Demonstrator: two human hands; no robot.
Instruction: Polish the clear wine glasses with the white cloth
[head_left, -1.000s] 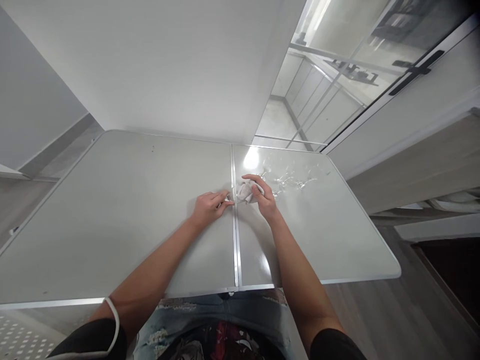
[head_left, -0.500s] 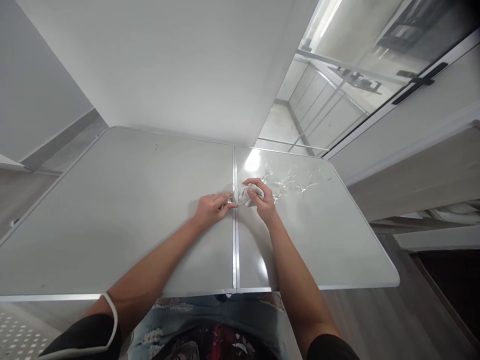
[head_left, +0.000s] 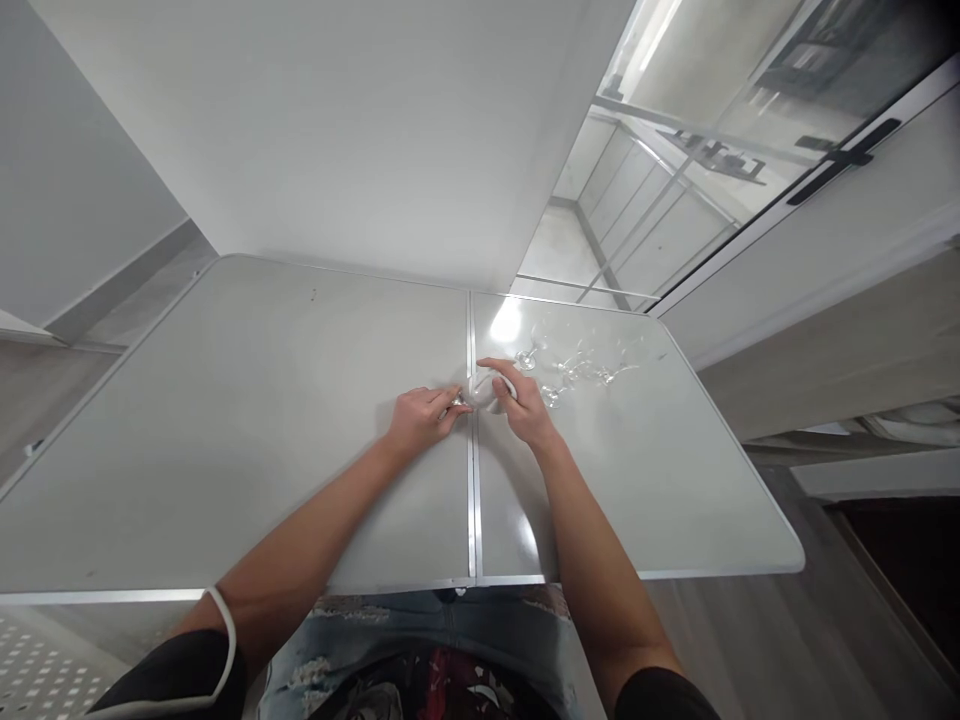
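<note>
Wiping, I judge — left hand [head_left: 421, 416] pinches the glass [head_left: 475, 388], right hand [head_left: 528, 408] holds cloth [head_left: 491, 394] against it. Next calls for gentle pressure.

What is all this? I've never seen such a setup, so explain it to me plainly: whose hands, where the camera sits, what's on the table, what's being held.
There is no machine here, just a person working with two bare hands. The camera is worn on that person's head and looks forward and down, so their forearms reach in from the bottom.

The left hand pinches the narrow end of a clear stemmed glass. The right hand holds a white cloth at the wider end.

The pale table has two panels. On the right one stands a cluster of clear stemmed glasses, too transparent to count reliably.
</note>
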